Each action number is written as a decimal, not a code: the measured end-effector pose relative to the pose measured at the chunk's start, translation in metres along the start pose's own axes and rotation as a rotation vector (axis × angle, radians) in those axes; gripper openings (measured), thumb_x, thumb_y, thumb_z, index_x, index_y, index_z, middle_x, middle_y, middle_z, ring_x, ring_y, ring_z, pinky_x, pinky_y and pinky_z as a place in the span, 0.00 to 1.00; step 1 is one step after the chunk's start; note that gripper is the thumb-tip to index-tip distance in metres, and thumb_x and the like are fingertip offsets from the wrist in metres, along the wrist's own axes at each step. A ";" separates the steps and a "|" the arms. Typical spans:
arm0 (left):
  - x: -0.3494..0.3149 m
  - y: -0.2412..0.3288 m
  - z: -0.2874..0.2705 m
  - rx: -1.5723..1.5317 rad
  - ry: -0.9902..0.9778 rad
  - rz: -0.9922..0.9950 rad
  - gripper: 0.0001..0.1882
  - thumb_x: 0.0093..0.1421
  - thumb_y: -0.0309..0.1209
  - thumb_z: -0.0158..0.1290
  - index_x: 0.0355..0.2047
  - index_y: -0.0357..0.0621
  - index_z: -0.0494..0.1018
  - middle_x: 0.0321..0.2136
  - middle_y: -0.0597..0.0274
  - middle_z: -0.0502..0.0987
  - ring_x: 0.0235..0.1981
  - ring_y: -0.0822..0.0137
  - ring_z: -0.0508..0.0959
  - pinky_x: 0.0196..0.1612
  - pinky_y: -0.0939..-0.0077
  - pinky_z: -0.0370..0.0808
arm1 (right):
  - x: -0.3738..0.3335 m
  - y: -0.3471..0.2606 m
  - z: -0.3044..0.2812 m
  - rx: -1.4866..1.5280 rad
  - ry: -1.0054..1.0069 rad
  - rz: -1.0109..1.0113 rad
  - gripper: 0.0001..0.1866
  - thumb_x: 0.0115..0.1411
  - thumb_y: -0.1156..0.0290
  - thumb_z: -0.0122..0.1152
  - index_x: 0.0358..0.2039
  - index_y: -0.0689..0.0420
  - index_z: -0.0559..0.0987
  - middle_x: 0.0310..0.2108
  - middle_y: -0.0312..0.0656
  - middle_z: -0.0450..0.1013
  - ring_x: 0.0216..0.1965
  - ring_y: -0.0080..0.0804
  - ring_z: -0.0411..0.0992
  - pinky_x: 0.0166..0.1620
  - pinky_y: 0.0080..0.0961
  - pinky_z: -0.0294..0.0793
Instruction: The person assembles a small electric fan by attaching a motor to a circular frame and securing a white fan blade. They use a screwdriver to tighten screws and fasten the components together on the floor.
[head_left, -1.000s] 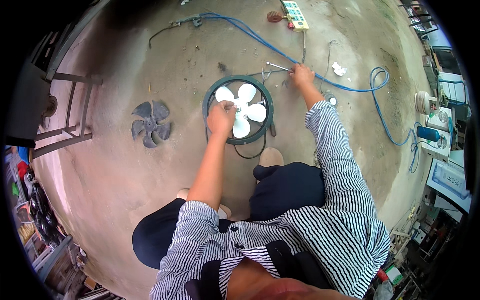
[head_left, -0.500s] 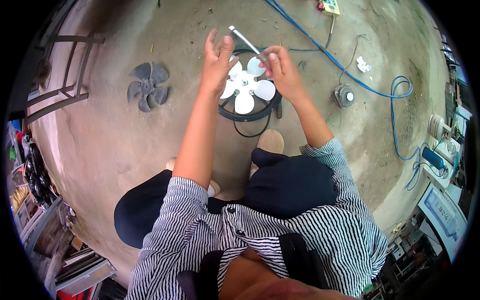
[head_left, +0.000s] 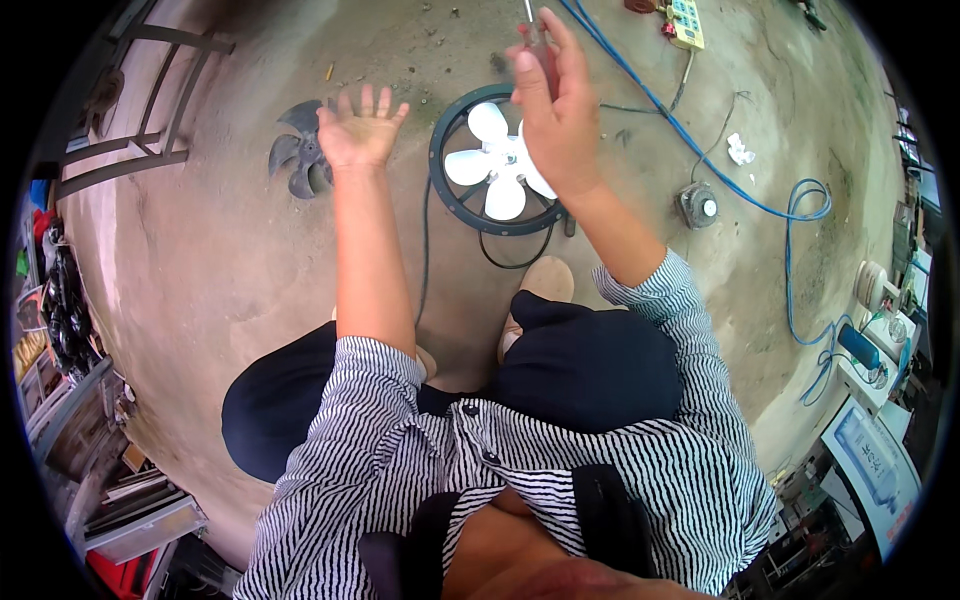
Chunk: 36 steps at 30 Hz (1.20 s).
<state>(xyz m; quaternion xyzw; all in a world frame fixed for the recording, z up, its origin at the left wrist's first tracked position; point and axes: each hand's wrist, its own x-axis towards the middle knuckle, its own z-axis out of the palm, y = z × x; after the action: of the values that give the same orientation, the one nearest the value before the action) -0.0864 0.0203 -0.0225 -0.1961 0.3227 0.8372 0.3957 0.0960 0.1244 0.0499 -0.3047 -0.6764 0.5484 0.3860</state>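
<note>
My right hand (head_left: 560, 125) is raised at the top centre, its fingers around the reddish see-through handle of a screwdriver (head_left: 539, 45). The metal shaft points up and leaves the picture at the top edge. Below and left of that hand, a fan with white blades (head_left: 490, 165) lies on the floor inside a round black frame (head_left: 437, 160); my hand and wrist cover part of its right side. My left hand (head_left: 360, 135) is palm up with fingers spread, holding nothing. It hides part of a dark grey fan blade (head_left: 290, 152) on the floor.
A small motor (head_left: 698, 205) with a wire lies to the right, near crumpled white paper (head_left: 740, 149). A blue cable (head_left: 660, 105) runs across the floor from a yellowish power strip (head_left: 686, 25). Metal bars (head_left: 120, 178) stand at the left; a boxed panel (head_left: 875, 470) is at the lower right.
My hands have moved apart: the left went left toward the dark fan blade and turned palm up. The right rose with the screwdriver, whose shaft swung from up-left to nearly straight up.
</note>
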 end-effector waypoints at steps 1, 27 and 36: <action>-0.007 -0.005 0.011 -0.029 -0.030 -0.108 0.32 0.73 0.51 0.28 0.72 0.57 0.39 0.72 0.65 0.45 0.70 0.58 0.53 0.70 0.38 0.41 | -0.014 0.015 0.017 -0.019 0.013 -0.116 0.24 0.66 0.66 0.55 0.62 0.54 0.68 0.39 0.49 0.78 0.41 0.43 0.78 0.42 0.33 0.76; -0.024 -0.070 -0.048 2.011 0.028 0.260 0.52 0.40 0.47 0.73 0.65 0.50 0.62 0.62 0.47 0.65 0.63 0.51 0.65 0.60 0.61 0.69 | -0.088 0.022 -0.060 -0.454 -0.103 0.204 0.13 0.62 0.66 0.64 0.40 0.60 0.74 0.22 0.40 0.77 0.18 0.22 0.72 0.22 0.21 0.68; 0.015 -0.082 -0.113 1.611 0.037 0.046 0.58 0.38 0.42 0.75 0.64 0.31 0.56 0.47 0.41 0.78 0.39 0.53 0.82 0.45 0.64 0.79 | -0.078 0.022 -0.056 -0.544 -0.189 0.159 0.13 0.60 0.66 0.66 0.40 0.59 0.76 0.23 0.41 0.77 0.22 0.25 0.75 0.27 0.24 0.72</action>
<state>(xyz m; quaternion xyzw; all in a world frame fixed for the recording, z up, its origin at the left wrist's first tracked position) -0.0228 -0.0111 -0.1441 0.1423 0.8376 0.3518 0.3930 0.1846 0.0921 0.0197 -0.3967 -0.8054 0.4012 0.1815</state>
